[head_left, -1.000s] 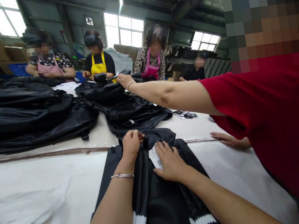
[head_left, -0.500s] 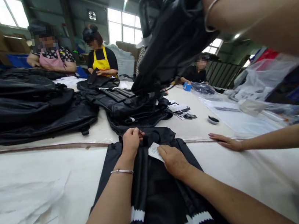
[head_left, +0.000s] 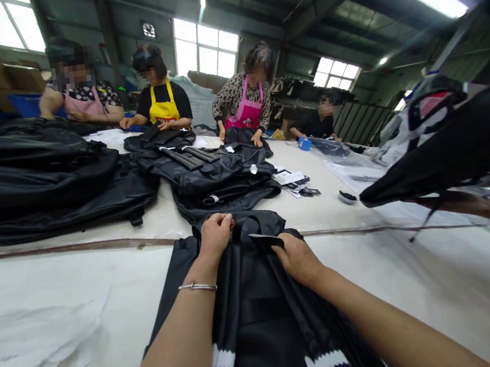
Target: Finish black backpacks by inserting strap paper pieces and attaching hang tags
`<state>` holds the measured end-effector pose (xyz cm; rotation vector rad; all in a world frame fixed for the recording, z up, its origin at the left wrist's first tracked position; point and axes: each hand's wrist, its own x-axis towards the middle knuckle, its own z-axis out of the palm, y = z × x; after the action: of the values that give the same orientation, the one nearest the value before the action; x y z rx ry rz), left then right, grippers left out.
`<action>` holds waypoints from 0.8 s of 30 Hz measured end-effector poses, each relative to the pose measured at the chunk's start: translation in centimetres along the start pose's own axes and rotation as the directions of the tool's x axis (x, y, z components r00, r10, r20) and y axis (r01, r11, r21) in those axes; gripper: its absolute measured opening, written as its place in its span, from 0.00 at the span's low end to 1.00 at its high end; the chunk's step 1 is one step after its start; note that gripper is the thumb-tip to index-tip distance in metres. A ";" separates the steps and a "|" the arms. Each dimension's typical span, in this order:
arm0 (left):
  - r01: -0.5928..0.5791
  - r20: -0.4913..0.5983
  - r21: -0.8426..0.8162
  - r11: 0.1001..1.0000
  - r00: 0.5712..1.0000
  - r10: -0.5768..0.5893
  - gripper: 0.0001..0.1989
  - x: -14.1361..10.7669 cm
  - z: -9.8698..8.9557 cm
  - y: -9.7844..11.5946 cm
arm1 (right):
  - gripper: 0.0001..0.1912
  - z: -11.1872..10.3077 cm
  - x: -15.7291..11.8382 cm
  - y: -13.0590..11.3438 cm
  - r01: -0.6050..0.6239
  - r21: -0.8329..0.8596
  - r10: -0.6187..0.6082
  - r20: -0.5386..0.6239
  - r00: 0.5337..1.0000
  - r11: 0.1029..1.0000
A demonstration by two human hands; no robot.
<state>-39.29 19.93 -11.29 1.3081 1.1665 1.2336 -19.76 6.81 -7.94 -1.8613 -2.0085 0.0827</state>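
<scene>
A black backpack (head_left: 268,350) lies in front of me, its two shoulder straps running toward me with white wraps (head_left: 224,358) around them. My left hand (head_left: 216,234) is closed in a pinch at the bag's top, beside the carry handle (head_left: 249,226). Whatever its fingertips hold is too small to make out. Between the thumb and fingers of my right hand (head_left: 299,259) is a hang tag (head_left: 266,240), tilted so that a dark face shows. The tag is just above the right strap, near the handle.
Black bags (head_left: 36,188) are heaped at the left, and more bags (head_left: 207,173) lie ahead. Loose tags (head_left: 293,181) and a small dish (head_left: 347,196) sit on the table (head_left: 403,270). At the right, another person's arm carries a black bag (head_left: 448,136). Several co-workers are across the table.
The co-worker's bag has swung from overhead down to the right, uncovering a person in a pink apron. My right hand has tilted the tag from its white face to a dark one.
</scene>
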 end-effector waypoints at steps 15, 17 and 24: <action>-0.078 -0.182 -0.331 0.940 0.983 0.018 0.15 -0.3 -0.9 3.1 | 0.30 -3.5 8.3 -4.6 0.303 0.137 -0.254 -0.292 0.922 0.943; -0.074 -0.166 -0.366 0.928 0.986 0.013 0.14 -0.2 -1.0 3.2 | 0.33 -3.4 8.5 -5.0 0.259 0.120 -0.220 -0.264 0.939 0.959; -0.236 -0.190 -0.254 0.938 0.963 0.191 0.12 -0.3 -1.1 3.1 | 0.28 -2.7 7.4 -4.2 0.174 0.241 -0.088 -0.330 0.940 0.955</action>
<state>-40.34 19.44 -8.22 1.1627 0.9383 1.6260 -23.04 12.86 -2.34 -1.4647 -1.7941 0.0145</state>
